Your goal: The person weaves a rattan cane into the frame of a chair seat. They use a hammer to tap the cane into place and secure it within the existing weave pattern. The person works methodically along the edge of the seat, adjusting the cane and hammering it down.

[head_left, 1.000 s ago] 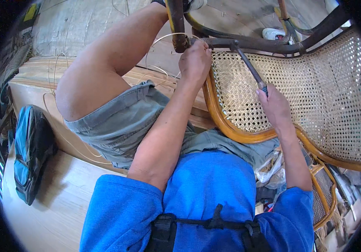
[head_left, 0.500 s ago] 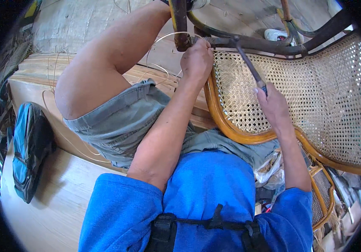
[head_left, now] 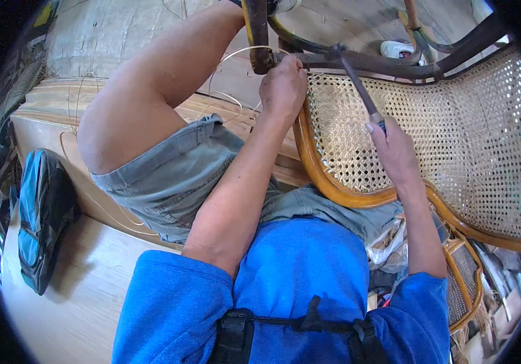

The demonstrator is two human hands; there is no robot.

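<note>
Hammer in the right hand, left hand at the chair's corner

The person's left arm reaches straight ahead, its hand (head_left: 283, 88) curled with fingers drawn together at a joint of the chair's dark frame (head_left: 388, 68); I can't tell what they pinch. A thin cane strand (head_left: 229, 56) loops out just left of that hand. The right arm is bent, the hand (head_left: 395, 151) wrapped round the handle of a hammer (head_left: 360, 91), which slants forward and left; its head is at the dark frame, just right of the left hand, contact unclear. The woven cane panel (head_left: 357, 139) spreads between the hands and beyond the right one. Its curved wooden edge (head_left: 314, 167) runs beside the left wrist and passes beneath the right forearm. The bent leg (head_left: 157, 91) bounds the left hand's outer side; open floor (head_left: 345, 27) lies ahead of both.
</note>
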